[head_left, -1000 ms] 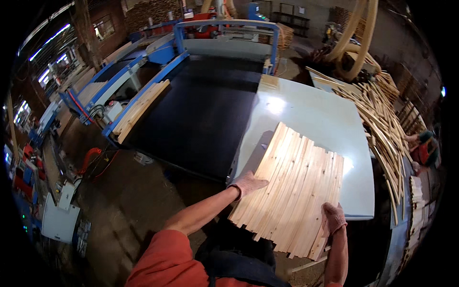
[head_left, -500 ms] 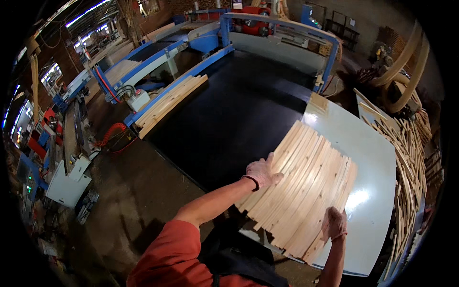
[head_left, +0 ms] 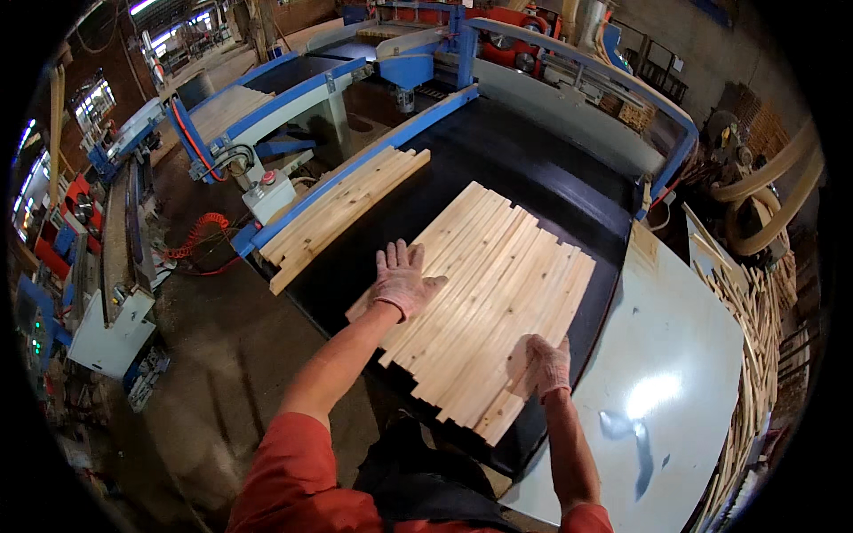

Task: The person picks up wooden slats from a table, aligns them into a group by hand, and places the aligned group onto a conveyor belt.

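A broad batch of pale wooden strips (head_left: 498,306), laid side by side with uneven ends, rests on the black belt (head_left: 533,160) of a machine. My left hand (head_left: 404,282), in a pale knit glove, lies against the batch's left side with fingers spread and the thumb over the strips. At the right side, my gloved right hand (head_left: 548,362) is closed on the edge of the batch; part of its fingers is hidden. A smaller row of wooden strips (head_left: 346,213) lies farther left along the belt's blue side rail (head_left: 391,138).
A smooth light-grey board (head_left: 675,355) adjoins the belt on the right, with loose thin offcuts (head_left: 755,329) heaped beyond it. A blue frame (head_left: 586,67) spans the belt's far end. Left of the rail are a control box (head_left: 269,197) with a red button and a coiled red hose (head_left: 209,233).
Both hands have shifted the batch of strips leftward from the grey board onto the black belt. The head view has also turned, so the surroundings sit differently.
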